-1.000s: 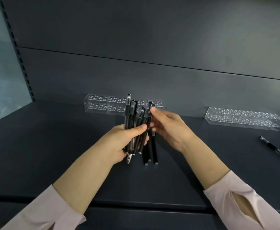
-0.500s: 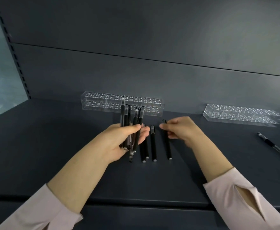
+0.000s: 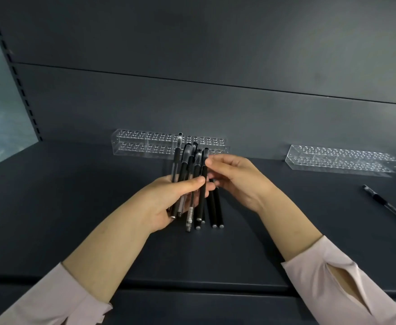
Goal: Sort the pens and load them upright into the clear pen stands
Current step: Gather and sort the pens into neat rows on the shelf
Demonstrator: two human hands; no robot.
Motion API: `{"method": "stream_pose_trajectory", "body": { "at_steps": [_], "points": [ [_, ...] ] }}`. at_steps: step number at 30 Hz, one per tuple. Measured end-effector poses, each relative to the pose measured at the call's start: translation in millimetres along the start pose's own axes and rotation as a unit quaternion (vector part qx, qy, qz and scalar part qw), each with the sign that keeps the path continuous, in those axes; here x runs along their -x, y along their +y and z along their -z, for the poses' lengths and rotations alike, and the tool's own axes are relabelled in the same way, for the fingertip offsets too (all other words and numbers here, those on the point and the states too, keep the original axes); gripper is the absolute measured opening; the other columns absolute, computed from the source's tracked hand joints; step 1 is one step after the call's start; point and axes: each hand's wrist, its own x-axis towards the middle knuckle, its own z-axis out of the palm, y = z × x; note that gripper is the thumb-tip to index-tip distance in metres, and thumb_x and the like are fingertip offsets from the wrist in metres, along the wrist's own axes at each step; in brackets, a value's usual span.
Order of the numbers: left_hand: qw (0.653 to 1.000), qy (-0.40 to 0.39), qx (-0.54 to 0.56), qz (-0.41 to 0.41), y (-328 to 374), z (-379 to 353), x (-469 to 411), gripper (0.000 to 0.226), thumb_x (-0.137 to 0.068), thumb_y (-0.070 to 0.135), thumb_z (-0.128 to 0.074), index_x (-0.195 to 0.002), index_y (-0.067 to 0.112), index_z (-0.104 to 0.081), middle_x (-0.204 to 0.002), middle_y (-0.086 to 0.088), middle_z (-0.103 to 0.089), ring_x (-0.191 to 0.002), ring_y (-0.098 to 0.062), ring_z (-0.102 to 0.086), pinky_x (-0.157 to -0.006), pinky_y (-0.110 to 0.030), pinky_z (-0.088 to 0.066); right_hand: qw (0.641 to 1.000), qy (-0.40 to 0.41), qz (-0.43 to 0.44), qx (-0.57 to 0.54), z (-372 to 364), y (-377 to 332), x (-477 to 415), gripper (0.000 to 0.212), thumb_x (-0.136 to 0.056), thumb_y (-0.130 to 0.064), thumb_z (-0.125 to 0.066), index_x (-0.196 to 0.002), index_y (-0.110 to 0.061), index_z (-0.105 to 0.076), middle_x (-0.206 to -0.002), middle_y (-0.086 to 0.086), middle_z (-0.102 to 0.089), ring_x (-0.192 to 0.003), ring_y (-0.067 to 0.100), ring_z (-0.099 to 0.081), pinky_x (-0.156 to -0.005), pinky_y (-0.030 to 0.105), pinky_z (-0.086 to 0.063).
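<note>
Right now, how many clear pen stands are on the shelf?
2. One pen stand sits against the back wall, partly behind the pens in the left hand; the other pen stand sits farther right.

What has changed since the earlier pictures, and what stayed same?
The right hand let go of the black pen laid on the shelf and returned; its fingers now touch the bundle of pens. The left hand still grips the bundle. The clear pen stands and lone pen stayed.

Bundle of black pens (image 3: 187, 181) fanned upright in the left hand (image 3: 166, 202), matte black pens (image 3: 215, 207) lying parallel just beneath, one gel pen (image 3: 389, 207) well apart at right, two clear perforated pen stands (image 3: 145, 144) (image 3: 337, 160) behind.
</note>
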Motion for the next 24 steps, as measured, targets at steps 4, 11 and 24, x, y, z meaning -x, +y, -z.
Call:
{"method": "stream_pose_trajectory", "body": {
  "at_steps": [4, 11, 24],
  "points": [
    [1.000, 0.017, 0.026, -0.005, 0.1, 0.3, -1.2, 0.024, -0.090, 0.022, -0.067, -0.111, 0.011, -0.070, -0.100, 0.000, -0.077, -0.089, -0.007, -0.073, -0.069, -0.021, -0.058, 0.994, 0.036, -0.014, -0.100, 3.3, -4.1, -1.7, 0.004, -0.089, -0.006, -0.064, -0.093, -0.009, -0.064, -0.075, 0.003, -0.072, -0.062, 0.009, -0.064, -0.059, 0.019, -0.053],
    [0.995, 0.035, 0.092, 0.017, 0.7, 5.8, -1.6, 0.019, -0.098, 0.009, -0.055, -0.113, 0.001, -0.063, -0.100, -0.010, -0.076, -0.089, -0.012, -0.074, -0.063, -0.020, -0.059, 0.970, 0.164, -0.083, 0.157, 34.9, 1.3, -8.9, 0.003, -0.087, -0.004, -0.065, -0.084, -0.004, -0.066, -0.078, 0.010, -0.066, -0.061, 0.012, -0.060, -0.047, 0.016, -0.048],
    [0.990, 0.055, 0.121, -0.053, 1.2, -4.7, 3.2, 0.018, -0.089, 0.010, -0.067, -0.106, 0.003, -0.069, -0.092, -0.010, -0.077, -0.079, -0.013, -0.074, -0.062, -0.021, -0.059, 0.982, 0.121, -0.014, 0.144, 22.4, -2.9, 0.3, 0.017, -0.087, -0.020, -0.070, -0.096, -0.006, -0.070, -0.077, 0.003, -0.065, -0.063, 0.008, -0.057, -0.054, 0.017, -0.051]
  ]
}}
